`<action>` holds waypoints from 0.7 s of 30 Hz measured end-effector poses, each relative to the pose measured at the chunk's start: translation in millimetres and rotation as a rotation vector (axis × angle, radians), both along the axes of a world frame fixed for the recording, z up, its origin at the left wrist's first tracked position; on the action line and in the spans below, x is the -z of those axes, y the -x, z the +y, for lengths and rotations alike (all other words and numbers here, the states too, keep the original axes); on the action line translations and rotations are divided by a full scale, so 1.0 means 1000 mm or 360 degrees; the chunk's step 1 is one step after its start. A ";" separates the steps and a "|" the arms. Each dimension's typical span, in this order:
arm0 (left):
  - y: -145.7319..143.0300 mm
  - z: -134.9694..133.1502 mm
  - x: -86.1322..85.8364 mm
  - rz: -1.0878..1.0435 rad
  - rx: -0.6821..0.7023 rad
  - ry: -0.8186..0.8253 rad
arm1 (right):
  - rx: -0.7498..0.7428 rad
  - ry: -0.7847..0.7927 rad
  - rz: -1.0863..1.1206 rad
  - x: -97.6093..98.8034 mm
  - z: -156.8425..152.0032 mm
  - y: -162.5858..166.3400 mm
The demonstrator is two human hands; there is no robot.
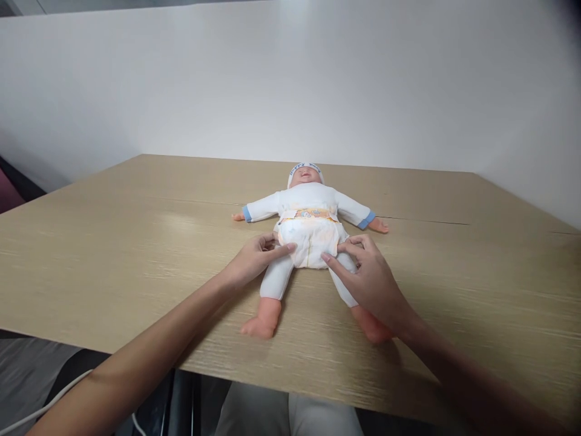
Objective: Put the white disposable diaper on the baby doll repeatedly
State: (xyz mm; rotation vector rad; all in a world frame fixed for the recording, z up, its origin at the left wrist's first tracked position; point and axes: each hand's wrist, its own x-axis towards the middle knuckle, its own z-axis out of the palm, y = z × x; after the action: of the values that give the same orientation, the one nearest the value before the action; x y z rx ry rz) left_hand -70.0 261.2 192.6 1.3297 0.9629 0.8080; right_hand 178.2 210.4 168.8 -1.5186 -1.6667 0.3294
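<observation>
A baby doll (307, 197) in white clothes with blue cuffs and a white cap lies on its back, arms spread and feet toward me. Around its hips is a white diaper (309, 239) with a patterned orange band at the waist. My left hand (256, 257) pinches the diaper's edge at the leg on the left, thumb on top and fingers partly hidden behind it. On the other side, my right hand (365, 266) grips the opposite leg edge between thumb and fingers. Part of the doll's leg on the right is covered by my right hand.
The doll lies on a wood-grain table (136, 272) with a seam running across it. A white wall (290, 85) stands behind the far edge. A white cable (49, 402) hangs below the near edge at the left, near my lap.
</observation>
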 end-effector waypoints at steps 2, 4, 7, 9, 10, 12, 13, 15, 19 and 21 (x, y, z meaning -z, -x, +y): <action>0.003 -0.002 0.001 0.0071 -0.0019 -0.0070 | -0.0045 0.0037 -0.0042 -0.001 -0.006 -0.002; 0.009 -0.007 -0.001 0.0119 -0.0005 -0.0138 | -0.0111 0.0079 -0.0060 -0.005 -0.019 -0.006; 0.024 -0.014 -0.005 0.0211 -0.0007 -0.0237 | -0.0200 0.0182 -0.0053 -0.014 -0.039 -0.018; 0.036 -0.012 -0.007 0.0351 -0.0059 -0.0345 | -0.0193 0.0230 -0.0073 -0.019 -0.042 -0.033; 0.042 -0.006 -0.007 0.0453 -0.0094 -0.0442 | -0.0155 0.0218 -0.0101 -0.020 -0.038 -0.042; 0.051 0.013 -0.006 0.0722 -0.0191 -0.0737 | -0.0044 0.0084 -0.0206 -0.017 -0.016 -0.061; 0.054 0.027 -0.005 0.0880 -0.0243 -0.0912 | 0.0012 -0.0024 -0.0279 -0.014 0.000 -0.071; 0.055 0.061 -0.003 0.1204 -0.0305 -0.1200 | 0.0071 -0.0214 -0.0463 -0.007 0.040 -0.088; 0.042 0.120 -0.002 0.1636 -0.0233 -0.1207 | -0.0009 -0.0194 -0.0707 0.004 0.113 -0.101; 0.029 0.134 -0.003 0.1740 -0.0206 -0.1112 | -0.0099 -0.0070 -0.0734 0.006 0.134 -0.094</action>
State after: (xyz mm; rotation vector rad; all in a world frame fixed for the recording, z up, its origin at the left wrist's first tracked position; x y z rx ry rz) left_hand -99.4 395.5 195.1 2.4425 1.6985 0.4759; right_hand 272.2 344.4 162.7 -1.5929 -2.0631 -0.0331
